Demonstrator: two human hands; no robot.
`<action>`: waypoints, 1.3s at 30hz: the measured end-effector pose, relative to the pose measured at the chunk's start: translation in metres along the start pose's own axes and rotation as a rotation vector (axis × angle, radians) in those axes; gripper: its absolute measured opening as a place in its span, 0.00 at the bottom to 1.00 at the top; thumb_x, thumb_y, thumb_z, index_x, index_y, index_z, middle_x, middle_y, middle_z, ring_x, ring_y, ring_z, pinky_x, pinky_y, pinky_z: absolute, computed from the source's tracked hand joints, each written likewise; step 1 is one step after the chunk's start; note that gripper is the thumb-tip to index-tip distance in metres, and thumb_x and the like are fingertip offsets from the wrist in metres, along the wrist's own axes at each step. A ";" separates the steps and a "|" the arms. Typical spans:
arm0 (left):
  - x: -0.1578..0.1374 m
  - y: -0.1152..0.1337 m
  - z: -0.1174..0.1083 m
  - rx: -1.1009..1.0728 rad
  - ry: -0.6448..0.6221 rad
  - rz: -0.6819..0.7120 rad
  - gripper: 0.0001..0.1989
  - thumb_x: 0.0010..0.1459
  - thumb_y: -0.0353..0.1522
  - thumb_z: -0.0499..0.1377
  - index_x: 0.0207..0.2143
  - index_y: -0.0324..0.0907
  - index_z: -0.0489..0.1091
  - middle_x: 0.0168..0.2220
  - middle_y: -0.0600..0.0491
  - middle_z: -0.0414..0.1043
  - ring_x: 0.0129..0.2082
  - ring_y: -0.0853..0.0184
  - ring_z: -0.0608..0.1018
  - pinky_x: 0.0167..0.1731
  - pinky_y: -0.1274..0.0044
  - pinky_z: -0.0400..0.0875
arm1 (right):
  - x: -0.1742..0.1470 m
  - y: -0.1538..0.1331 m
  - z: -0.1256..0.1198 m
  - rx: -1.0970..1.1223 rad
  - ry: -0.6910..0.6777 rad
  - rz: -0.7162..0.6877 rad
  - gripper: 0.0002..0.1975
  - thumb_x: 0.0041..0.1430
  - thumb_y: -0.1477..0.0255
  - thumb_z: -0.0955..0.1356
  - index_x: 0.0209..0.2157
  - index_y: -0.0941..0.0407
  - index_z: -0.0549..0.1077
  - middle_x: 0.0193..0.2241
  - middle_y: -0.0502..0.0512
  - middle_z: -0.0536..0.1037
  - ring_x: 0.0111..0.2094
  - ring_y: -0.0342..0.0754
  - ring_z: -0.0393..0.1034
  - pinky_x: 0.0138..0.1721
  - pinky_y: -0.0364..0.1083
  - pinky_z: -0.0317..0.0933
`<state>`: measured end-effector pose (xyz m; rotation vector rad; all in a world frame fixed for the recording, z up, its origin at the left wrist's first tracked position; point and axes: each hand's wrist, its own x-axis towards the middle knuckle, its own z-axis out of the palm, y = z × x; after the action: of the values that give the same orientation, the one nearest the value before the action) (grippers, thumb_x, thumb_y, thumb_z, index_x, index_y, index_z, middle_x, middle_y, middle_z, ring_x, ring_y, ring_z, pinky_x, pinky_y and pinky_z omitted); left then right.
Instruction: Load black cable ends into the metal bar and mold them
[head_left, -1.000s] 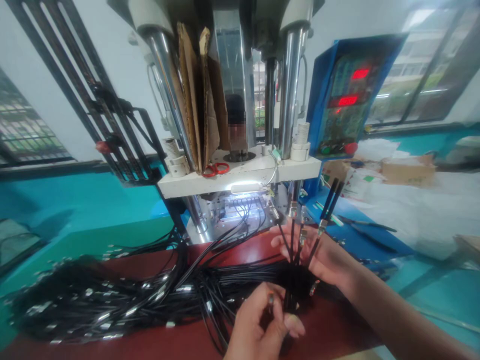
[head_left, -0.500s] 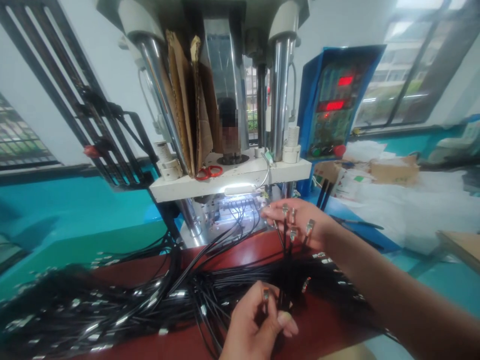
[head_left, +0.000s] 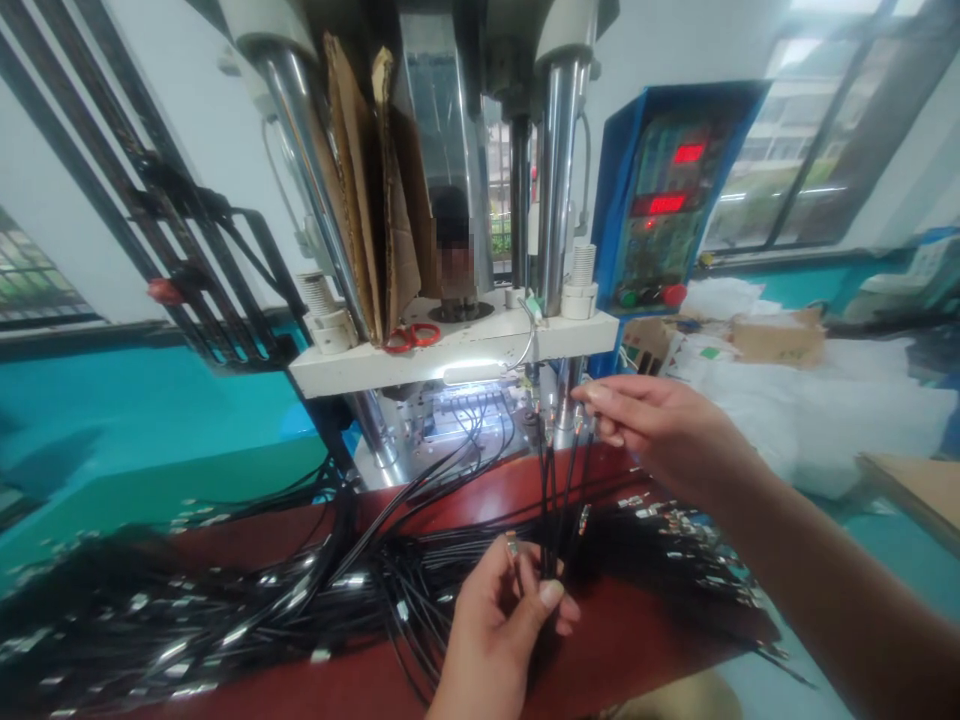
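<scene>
Seen from the head view, the left hand (head_left: 517, 610) sits at the lower centre of the frame, its thumb and fingers closed round a small bunch of black cables (head_left: 547, 490) that fans upward from the grip. They look thin, smooth and fairly straight, each visible end capped with a shiny metal terminal showing a touch of copper colour. One terminal (head_left: 512, 543) pokes up on its own above the left forefinger, and another (head_left: 583, 520) leans out to the right of the bunch, lower than the rest. Right of centre, the right hand (head_left: 652, 415) comes in from the side, thumb and forefinger pinched together at the top of one of those cables; the fingers partly hide its end. The two hands are apart, with the cables reaching between them.

Below, on the dark red surface (head_left: 637, 640), a thick heap of similar cables (head_left: 247, 600) spreads across the lower left, dotted with silvery pieces, and a spray of metal-tipped ends (head_left: 697, 550) lies at the lower right. Behind, in the middle of the frame, stands a press with a pale plate (head_left: 450, 350), red-handled scissors (head_left: 412, 337) lying on it and a lit fixture (head_left: 469, 412) underneath
</scene>
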<state>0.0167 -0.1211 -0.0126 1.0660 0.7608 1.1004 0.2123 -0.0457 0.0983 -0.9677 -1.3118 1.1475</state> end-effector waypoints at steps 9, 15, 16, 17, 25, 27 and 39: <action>0.008 0.001 -0.002 -0.036 0.017 0.003 0.14 0.57 0.32 0.62 0.26 0.40 0.58 0.31 0.54 0.68 0.29 0.71 0.74 0.34 0.77 0.66 | -0.020 -0.041 0.001 -0.446 -0.071 -0.352 0.06 0.59 0.64 0.70 0.33 0.49 0.80 0.32 0.48 0.76 0.33 0.43 0.67 0.34 0.43 0.59; 0.009 0.007 -0.001 -0.020 0.026 0.016 0.13 0.58 0.31 0.62 0.28 0.40 0.58 0.29 0.55 0.67 0.30 0.70 0.75 0.34 0.78 0.66 | -0.020 -0.045 -0.001 -0.524 -0.114 -0.218 0.09 0.60 0.61 0.69 0.32 0.49 0.80 0.29 0.48 0.76 0.29 0.43 0.67 0.29 0.43 0.58; 0.009 0.009 0.000 -0.040 0.034 0.025 0.13 0.57 0.31 0.62 0.28 0.40 0.58 0.29 0.56 0.66 0.30 0.70 0.75 0.34 0.78 0.66 | -0.020 -0.045 -0.002 -0.535 -0.140 -0.214 0.09 0.60 0.61 0.69 0.33 0.49 0.80 0.31 0.49 0.76 0.31 0.44 0.68 0.30 0.44 0.60; 0.009 0.010 0.000 -0.057 0.040 0.031 0.12 0.57 0.31 0.62 0.28 0.40 0.58 0.29 0.56 0.66 0.30 0.70 0.75 0.34 0.78 0.66 | -0.019 -0.046 -0.004 -0.547 -0.158 -0.222 0.09 0.60 0.61 0.69 0.33 0.49 0.80 0.33 0.50 0.77 0.33 0.45 0.69 0.33 0.44 0.61; 0.012 0.012 -0.001 -0.087 0.031 0.044 0.12 0.59 0.30 0.61 0.29 0.41 0.58 0.33 0.55 0.67 0.31 0.70 0.75 0.35 0.77 0.66 | -0.016 -0.025 0.006 -0.506 0.048 -0.053 0.13 0.55 0.58 0.71 0.32 0.54 0.79 0.19 0.49 0.69 0.18 0.40 0.57 0.17 0.42 0.49; 0.013 0.009 -0.001 -0.098 0.036 0.042 0.10 0.59 0.30 0.61 0.30 0.41 0.59 0.32 0.56 0.66 0.30 0.71 0.74 0.35 0.77 0.65 | -0.014 -0.010 0.012 -0.313 0.089 0.010 0.12 0.56 0.60 0.71 0.33 0.55 0.77 0.14 0.45 0.61 0.16 0.38 0.50 0.16 0.42 0.43; 0.020 0.018 -0.004 -0.287 -0.111 -0.016 0.15 0.57 0.28 0.62 0.46 0.39 0.65 0.30 0.56 0.65 0.26 0.75 0.68 0.30 0.80 0.59 | -0.003 -0.076 -0.004 -0.001 -0.306 0.005 0.09 0.63 0.70 0.65 0.35 0.60 0.76 0.16 0.41 0.56 0.15 0.33 0.41 0.15 0.39 0.36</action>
<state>0.0137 -0.0995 0.0032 0.8677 0.5039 1.0899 0.2222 -0.0635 0.1713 -0.8172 -1.5521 1.3364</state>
